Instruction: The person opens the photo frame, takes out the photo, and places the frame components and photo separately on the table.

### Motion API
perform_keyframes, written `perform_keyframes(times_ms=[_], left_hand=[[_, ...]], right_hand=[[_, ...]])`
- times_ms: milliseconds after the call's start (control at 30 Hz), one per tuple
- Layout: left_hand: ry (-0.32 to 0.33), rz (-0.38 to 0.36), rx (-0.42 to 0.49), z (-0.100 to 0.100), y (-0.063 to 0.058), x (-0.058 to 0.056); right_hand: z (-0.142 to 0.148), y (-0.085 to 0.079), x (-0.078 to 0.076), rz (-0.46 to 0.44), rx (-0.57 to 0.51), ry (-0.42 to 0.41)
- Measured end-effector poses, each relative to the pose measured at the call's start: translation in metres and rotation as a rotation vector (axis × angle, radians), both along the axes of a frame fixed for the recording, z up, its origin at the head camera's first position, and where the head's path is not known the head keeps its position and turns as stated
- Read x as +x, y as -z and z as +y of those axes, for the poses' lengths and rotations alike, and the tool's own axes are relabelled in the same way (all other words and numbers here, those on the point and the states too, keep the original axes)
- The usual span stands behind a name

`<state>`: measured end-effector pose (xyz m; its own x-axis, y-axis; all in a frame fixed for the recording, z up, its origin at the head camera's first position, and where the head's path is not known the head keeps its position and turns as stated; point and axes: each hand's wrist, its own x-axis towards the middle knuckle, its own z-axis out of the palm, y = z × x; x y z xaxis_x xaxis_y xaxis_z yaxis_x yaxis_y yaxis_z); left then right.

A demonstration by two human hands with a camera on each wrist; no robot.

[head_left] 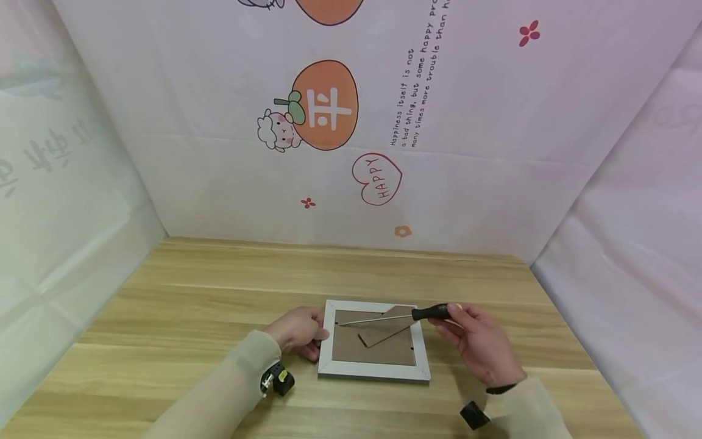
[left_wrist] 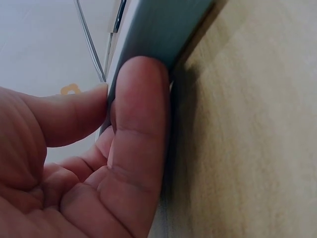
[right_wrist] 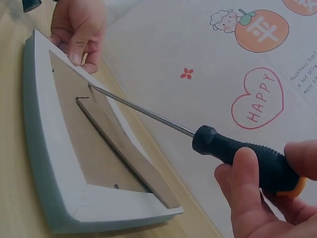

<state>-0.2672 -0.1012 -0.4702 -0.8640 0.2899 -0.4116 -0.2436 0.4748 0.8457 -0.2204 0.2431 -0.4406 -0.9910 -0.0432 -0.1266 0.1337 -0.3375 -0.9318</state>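
A white picture frame (head_left: 373, 370) lies back side up on the wooden table, its brown backing board (head_left: 348, 353) and hinged stand leg (right_wrist: 124, 153) showing. My left hand (head_left: 301, 332) pinches the frame's left side, thumb on the upper face and fingers along the outer edge. In my right hand (head_left: 482, 341) is a screwdriver (head_left: 430, 312) with a black handle, gripped between thumb and fingers. Its metal shaft slants left across the backing, the tip right at a small dark metal tab (right_wrist: 90, 86) by the left inner border. More such tabs sit along the other borders.
The wooden table (head_left: 230, 274) extends around the frame. Behind it rises a white printed sheet (head_left: 466, 201) with cartoon drawings and lettering, and similar white sheets (head_left: 71, 201) hang at both sides. A black wrist device (head_left: 283, 379) sits on the left sleeve.
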Motion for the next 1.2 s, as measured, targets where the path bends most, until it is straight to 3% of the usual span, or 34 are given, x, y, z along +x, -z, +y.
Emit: perform_keyframes(times_ms=[333,600,800,1033,1200], left_hand=[[0.031,-0.008,-0.027,0.002,-0.003,-0.003],[0.073,0.007,-0.045,0.002,-0.005,-0.004],[0.027,-0.001,-0.022,-0.007,-0.005,-0.003],[-0.061,0.012,0.041,-0.006,-0.005,-0.013],[-0.057,0.052,-0.007,0.000,-0.002,-0.016]], right_hand=[[0.002,0.018,0.001,-0.153,0.058,0.071],[-0.004,0.015,-0.002,-0.118,0.062,0.060],[-0.012,0.014,-0.003,-0.085,0.063,0.051],[-0.016,0.016,-0.003,-0.120,-0.009,0.052],[-0.018,0.015,-0.004,-0.105,-0.041,0.058]])
